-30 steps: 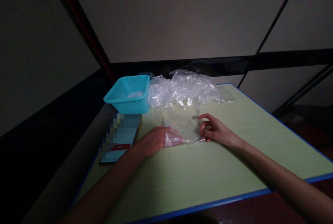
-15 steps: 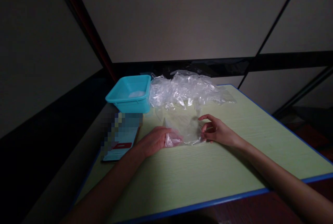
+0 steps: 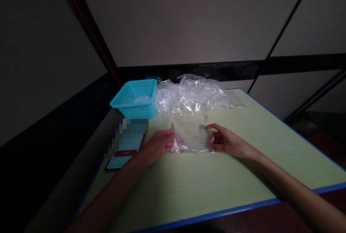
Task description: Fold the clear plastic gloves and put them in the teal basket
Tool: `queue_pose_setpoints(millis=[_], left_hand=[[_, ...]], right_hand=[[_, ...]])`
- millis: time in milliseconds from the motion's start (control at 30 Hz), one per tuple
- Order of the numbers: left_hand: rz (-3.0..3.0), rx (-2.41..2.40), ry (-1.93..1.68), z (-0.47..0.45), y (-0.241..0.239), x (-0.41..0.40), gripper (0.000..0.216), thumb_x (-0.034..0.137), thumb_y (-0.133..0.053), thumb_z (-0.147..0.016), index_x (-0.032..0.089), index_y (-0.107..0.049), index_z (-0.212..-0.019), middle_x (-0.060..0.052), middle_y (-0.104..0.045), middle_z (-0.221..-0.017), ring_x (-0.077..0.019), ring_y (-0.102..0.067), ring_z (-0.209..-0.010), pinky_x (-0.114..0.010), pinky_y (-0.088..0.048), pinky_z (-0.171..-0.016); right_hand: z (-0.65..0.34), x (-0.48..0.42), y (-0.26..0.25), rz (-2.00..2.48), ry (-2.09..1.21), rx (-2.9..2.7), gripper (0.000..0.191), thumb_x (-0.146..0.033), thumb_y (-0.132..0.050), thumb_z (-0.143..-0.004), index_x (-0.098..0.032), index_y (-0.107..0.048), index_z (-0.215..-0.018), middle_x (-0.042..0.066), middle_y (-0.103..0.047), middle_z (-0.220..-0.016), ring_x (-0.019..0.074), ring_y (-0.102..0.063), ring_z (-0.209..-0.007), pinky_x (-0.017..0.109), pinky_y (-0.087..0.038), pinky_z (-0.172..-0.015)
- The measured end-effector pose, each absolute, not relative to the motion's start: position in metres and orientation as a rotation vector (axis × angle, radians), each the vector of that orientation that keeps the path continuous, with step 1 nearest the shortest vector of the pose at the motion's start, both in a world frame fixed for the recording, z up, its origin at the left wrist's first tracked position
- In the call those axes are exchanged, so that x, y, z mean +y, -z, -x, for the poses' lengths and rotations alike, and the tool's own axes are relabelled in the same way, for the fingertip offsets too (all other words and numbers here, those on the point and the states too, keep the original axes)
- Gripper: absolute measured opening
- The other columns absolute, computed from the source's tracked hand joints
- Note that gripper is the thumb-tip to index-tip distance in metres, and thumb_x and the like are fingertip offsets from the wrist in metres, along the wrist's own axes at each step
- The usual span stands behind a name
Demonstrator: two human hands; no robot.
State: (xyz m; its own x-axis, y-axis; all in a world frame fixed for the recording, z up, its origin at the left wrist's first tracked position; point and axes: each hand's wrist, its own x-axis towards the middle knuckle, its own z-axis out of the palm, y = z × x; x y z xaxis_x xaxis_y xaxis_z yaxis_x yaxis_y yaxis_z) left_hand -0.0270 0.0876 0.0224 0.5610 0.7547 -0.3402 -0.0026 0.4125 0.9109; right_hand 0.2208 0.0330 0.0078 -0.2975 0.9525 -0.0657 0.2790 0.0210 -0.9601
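Observation:
A clear plastic bag [image 3: 192,137] lies on the table between my two hands, its near edge creased and shiny. My left hand [image 3: 161,143] grips the bag's left edge, thumb on top; pinkish fingers show through the film. At the right edge is my right hand [image 3: 223,140], its index finger stretched toward the bag's upper side while thumb and curled fingers pinch the lower right corner. Behind the bag spreads a crumpled heap of clear plastic bags [image 3: 189,94].
A turquoise plastic basin [image 3: 137,111] with something whitish in it stands at the back left. In front of it lies a phone or tablet [image 3: 129,141], partly pixelated. The pale green table [image 3: 205,182] has a blue edge and meets a panelled wall behind.
My right hand's fingers have curled in closer at the bag's right corner. My left hand has shifted slightly left, with more of its fingers outside the film.

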Motion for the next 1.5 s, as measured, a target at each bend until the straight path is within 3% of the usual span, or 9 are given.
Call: queue_pose_setpoints(millis=[133,267,600,900,1267,1500], left_hand=[[-1.309,1.071,-0.609,0.028,-0.023,0.089,0.048,0.029,-0.067,-0.063,0.012,-0.051,-0.106,-0.004,-0.068,-0.072,-0.0218,-0.066,-0.070,-0.032,-0.049,-0.064],[-1.438,1.178,-0.684,0.029,-0.019,0.089,0.068,0.017,-0.069,-0.056,0.011,-0.042,-0.118,0.008,-0.057,-0.052,-0.0144,-0.058,-0.051,-0.023,-0.041,-0.051],[-1.796,1.214,-0.515,0.034,-0.021,0.084,0.083,0.015,-0.063,-0.059,0.003,-0.026,-0.133,0.006,-0.055,-0.054,-0.0148,-0.053,-0.054,-0.023,-0.038,-0.054],[-1.817,1.277,-0.533,0.029,-0.018,0.089,0.077,0.017,-0.061,-0.062,0.006,-0.028,-0.132,0.007,-0.055,-0.056,-0.0149,-0.055,-0.056,-0.023,-0.038,-0.055],[-1.800,1.426,-0.840,-0.003,-0.010,0.135,0.057,0.010,-0.060,-0.058,0.012,-0.045,-0.114,0.010,-0.049,-0.048,-0.0137,-0.052,-0.050,-0.021,-0.034,-0.049],[-1.763,1.295,-0.917,-0.003,-0.006,0.132,0.052,0.012,-0.060,-0.059,0.014,-0.047,-0.109,0.005,-0.060,-0.057,-0.0144,-0.059,-0.055,-0.020,-0.042,-0.051]], right_hand=[[-0.221,0.032,-0.009,1.286,-1.304,-1.659,0.048,-0.020,-0.062,-0.069,-0.019,-0.038,-0.110,-0.005,-0.051,-0.066,0.0090,-0.049,-0.055,0.022,-0.038,-0.049],[-0.221,0.032,-0.011,1.316,-1.331,-1.649,0.050,-0.019,-0.061,-0.068,-0.018,-0.037,-0.112,-0.006,-0.050,-0.063,0.0085,-0.046,-0.051,0.022,-0.035,-0.045],[-0.222,0.031,-0.012,1.364,-1.340,-1.698,0.054,-0.016,-0.059,-0.068,-0.017,-0.034,-0.116,-0.006,-0.050,-0.063,0.0087,-0.044,-0.052,0.022,-0.033,-0.046],[-0.226,0.039,-0.013,1.338,-1.269,-1.686,0.051,-0.028,-0.060,-0.071,-0.015,-0.037,-0.114,-0.007,-0.048,-0.058,0.0090,-0.043,-0.049,0.022,-0.032,-0.044],[-0.219,0.080,-0.009,1.462,-0.648,-1.616,0.024,-0.021,-0.048,-0.072,-0.015,-0.047,-0.096,-0.003,-0.053,-0.058,0.0121,-0.048,-0.051,0.024,-0.036,-0.048],[-0.223,0.076,-0.002,1.500,-0.479,-1.665,0.023,-0.019,-0.047,-0.072,-0.015,-0.049,-0.095,-0.002,-0.054,-0.059,0.0132,-0.050,-0.052,0.025,-0.037,-0.051]])
